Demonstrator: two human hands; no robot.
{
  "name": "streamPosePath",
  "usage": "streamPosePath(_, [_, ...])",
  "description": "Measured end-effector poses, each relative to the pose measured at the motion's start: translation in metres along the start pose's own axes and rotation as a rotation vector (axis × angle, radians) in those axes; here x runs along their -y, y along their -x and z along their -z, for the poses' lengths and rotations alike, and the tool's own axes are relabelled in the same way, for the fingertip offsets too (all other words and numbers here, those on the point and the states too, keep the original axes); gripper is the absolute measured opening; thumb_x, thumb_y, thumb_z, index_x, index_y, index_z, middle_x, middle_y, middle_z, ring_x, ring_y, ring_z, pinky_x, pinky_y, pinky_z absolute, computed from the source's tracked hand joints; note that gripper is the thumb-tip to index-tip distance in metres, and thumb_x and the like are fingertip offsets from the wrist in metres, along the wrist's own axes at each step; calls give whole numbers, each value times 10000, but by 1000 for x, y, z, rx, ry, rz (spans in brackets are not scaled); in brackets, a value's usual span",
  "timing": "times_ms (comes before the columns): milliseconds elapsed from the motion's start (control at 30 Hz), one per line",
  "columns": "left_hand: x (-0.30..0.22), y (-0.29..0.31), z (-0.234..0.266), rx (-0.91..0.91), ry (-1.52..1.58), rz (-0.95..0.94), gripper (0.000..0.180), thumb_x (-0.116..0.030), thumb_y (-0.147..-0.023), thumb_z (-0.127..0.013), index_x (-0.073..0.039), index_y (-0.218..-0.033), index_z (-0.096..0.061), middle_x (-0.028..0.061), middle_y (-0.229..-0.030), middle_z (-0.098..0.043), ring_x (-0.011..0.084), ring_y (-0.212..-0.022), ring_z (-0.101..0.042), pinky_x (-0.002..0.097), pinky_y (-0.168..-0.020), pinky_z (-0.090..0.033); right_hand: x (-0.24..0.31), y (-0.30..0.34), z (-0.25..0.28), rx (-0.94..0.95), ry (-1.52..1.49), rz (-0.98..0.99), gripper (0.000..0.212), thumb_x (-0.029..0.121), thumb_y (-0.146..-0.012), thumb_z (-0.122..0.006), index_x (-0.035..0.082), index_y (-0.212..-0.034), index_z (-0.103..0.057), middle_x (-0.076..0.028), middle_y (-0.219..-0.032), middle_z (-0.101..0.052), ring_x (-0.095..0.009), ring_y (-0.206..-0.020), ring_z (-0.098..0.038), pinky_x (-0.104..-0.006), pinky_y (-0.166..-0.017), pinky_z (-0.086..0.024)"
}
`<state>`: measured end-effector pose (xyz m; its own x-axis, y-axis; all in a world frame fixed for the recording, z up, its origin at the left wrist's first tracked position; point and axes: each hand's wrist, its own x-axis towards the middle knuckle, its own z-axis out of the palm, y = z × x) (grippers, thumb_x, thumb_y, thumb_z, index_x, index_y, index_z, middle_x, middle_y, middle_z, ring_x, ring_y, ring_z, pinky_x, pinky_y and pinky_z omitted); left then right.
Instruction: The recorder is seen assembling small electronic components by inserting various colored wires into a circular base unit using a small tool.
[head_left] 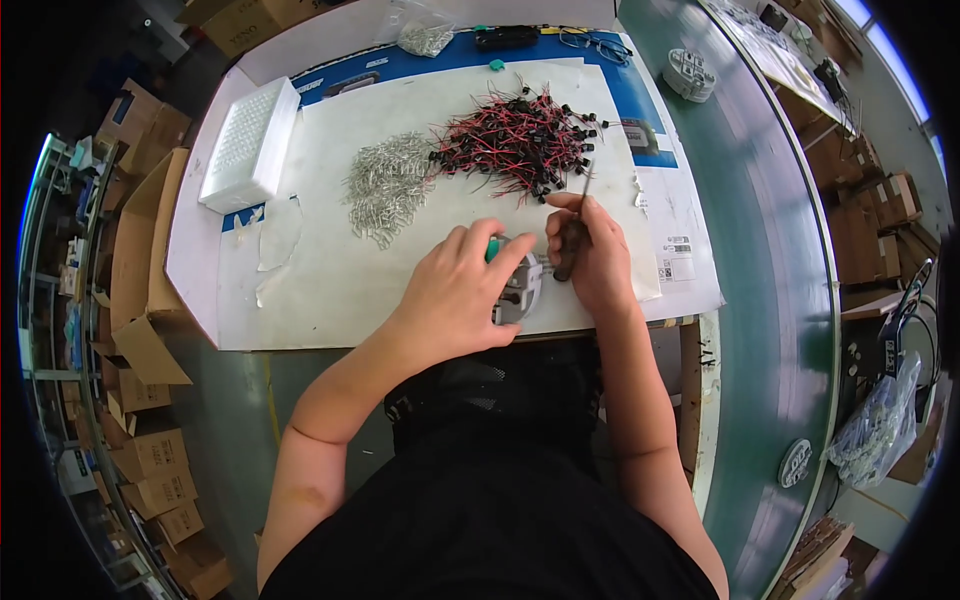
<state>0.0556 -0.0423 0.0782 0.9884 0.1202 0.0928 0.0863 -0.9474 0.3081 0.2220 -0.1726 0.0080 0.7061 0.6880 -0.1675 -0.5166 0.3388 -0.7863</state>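
Single head-worn fisheye view, facing down from above and behind hands (448, 288); close, taking in forearms (645, 385) and torso (480, 500) on near side. Desk (340, 300) reaches beyond hands; field spreads wide either side (straight edges bowed, corners dark).

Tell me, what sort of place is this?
Probably a factory assembly workshop: a heap of red-and-black wired parts lies on the worktable, a long green conveyor-like surface runs alongside, and cardboard boxes line the left.
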Motion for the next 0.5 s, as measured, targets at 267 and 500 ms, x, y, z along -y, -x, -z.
streamPosePath(267, [36,45,-60,-459,481,49,1024,-235,-663,-1013,-115,-1530,-483,161,-1497,-472,335,-1342,-557,449,-1047,-529,38,24,3,69,657,-26,385,299,-1141,-532,-33,-1235,-703,-9,-799,-623,-128,-707,-555,-286,-657,-475])
streamPosePath(500, [59,58,-55,-348,607,71,1055,-288,-668,-1013,-69,-1557,-487,175,-1406,-575,316,-1294,-598,430,-1065,-511,44,44,-31,237,1208,98,229,173,-1071,-626,-29,-1106,-729,-98,-764,-656,-194,-659,-592,-356,-635,-490])
